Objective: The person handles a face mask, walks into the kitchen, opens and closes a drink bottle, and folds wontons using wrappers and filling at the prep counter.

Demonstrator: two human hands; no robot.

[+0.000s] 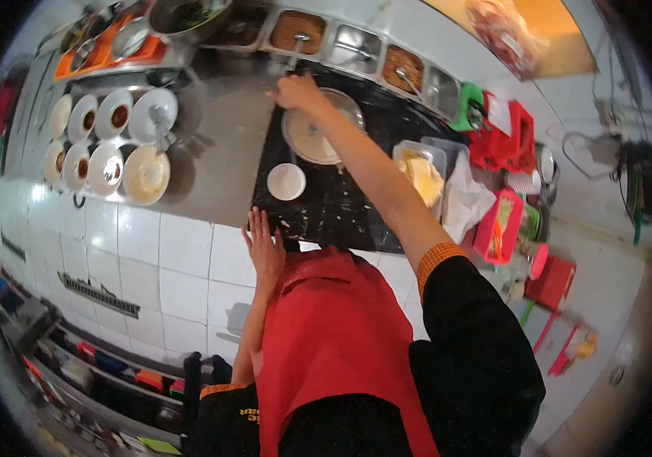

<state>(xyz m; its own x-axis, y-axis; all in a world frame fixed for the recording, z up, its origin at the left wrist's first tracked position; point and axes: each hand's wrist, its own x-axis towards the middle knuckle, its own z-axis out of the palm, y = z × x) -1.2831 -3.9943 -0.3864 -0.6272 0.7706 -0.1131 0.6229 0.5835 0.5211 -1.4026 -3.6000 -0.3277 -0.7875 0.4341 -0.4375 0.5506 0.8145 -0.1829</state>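
My right hand [298,93] reaches over the far end of the black countertop, thumb stretched out to the left, its other fingers partly curled. Just beyond it is the handle of a ladle [300,38] standing in a metal pan of brown filling [289,26]; I cannot make out contact. Below my right forearm lies a round, light-coloured lid or plate [312,137]. My left hand [263,247] rests with fingers spread at the counter's near edge. Close to it stands a small white bowl [286,182].
Several white bowls [145,175], some with dark sauce, stand in rows on the steel counter [219,152] at left. To the right are a plastic tub with yellow contents [421,175], white cloth or paper [467,199], and a red basket [502,137]. Metal pans [354,50] line the back.
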